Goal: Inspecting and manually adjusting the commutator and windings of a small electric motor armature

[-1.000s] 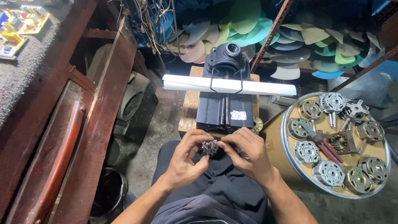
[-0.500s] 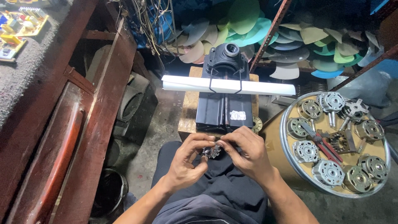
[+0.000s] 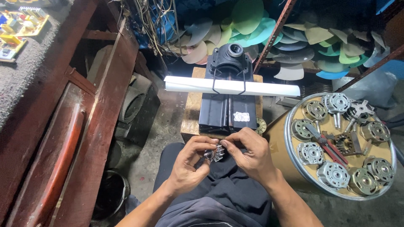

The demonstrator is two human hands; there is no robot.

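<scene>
The fingers [image 3: 209, 143] of both hands are pinched together around a small toothed metal part [image 3: 214, 153], held over the person's lap just in front of a wooden block [image 3: 191, 113]. The left hand [image 3: 190, 164] cups the part from below and the side, thumb and forefinger closed on its edge; the right hand [image 3: 250, 154] comes in from the other side, its fingertips pressed on the top of the same piece, so the two hands nearly touch. The part shows only as a dark, spiky ring between the fingers; more than that I cannot tell. On the block stands a black machine [image 3: 227, 90] with a round opening at its far end, and a white tube [image 3: 231, 86] lies across it, held under a wire clip. To the person's right a round metal tray [image 3: 294, 162] holds several small motor housings [image 3: 333, 173] and a red-handled tool [image 3: 326, 145]. Behind, fan blades [image 3: 248, 19] in green, beige and blue are heaped under a rack. On the left runs a reddish wooden bench [image 3: 63, 138], with a circuit board [image 3: 19, 23] lying on its grey top, and a dark bucket [image 3: 109, 195] sits on the floor below it.
</scene>
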